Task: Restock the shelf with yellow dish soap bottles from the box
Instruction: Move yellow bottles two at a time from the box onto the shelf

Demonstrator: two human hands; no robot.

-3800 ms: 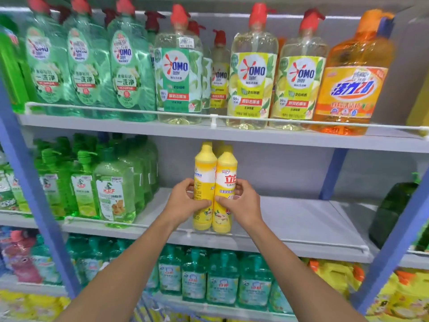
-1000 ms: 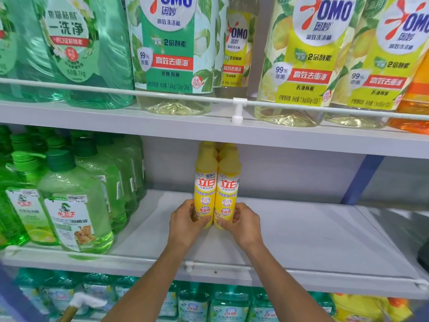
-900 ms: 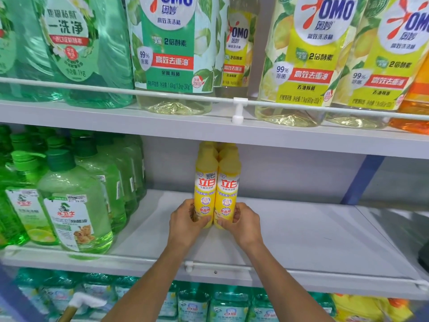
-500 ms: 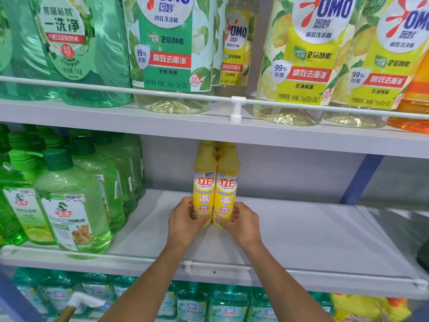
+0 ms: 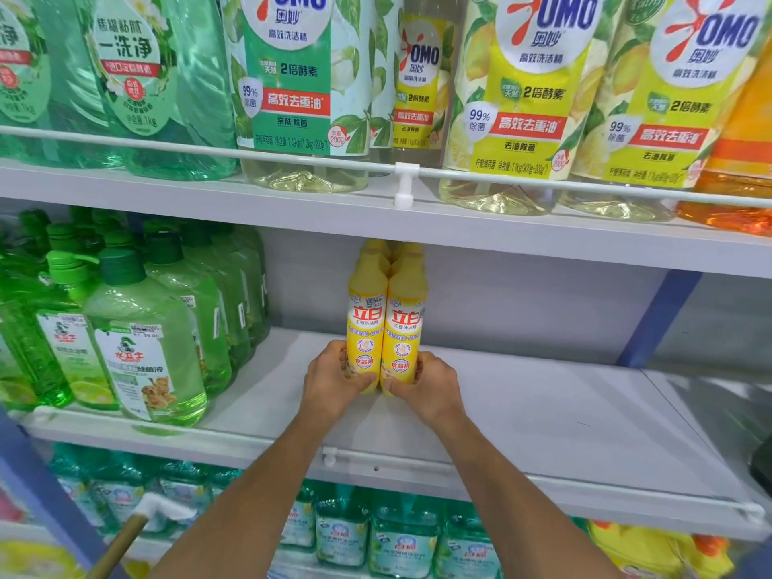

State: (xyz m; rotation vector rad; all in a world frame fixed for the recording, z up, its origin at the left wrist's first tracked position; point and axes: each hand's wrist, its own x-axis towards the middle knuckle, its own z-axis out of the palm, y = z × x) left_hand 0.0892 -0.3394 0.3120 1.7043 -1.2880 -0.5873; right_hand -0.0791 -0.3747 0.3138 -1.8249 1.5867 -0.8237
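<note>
Front rail (image 5: 501, 481) of middle shelf (image 5: 543, 411) nearest, both forearms crossing over it. Left hand (image 5: 334, 380) wrapped round lower part of left yellow bottle (image 5: 365, 319), fingers curled on its side, thumb across front. Right hand (image 5: 426, 388) likewise on right yellow bottle (image 5: 403, 323). Both bottles upright, touching side by side, mid-depth on shelf board. More yellow caps (image 5: 376, 246) just behind. Green bottles (image 5: 146, 348) in rows at left, apart from yellow pair. Large bottles (image 5: 522, 98) on upper shelf.

Both arms (image 5: 259, 495) are reaching forward. The left hand (image 5: 334, 382) is gripping the left bottle (image 5: 364, 319), the right hand (image 5: 428, 388) is gripping the right bottle (image 5: 404, 323), thumbs in front.
</note>
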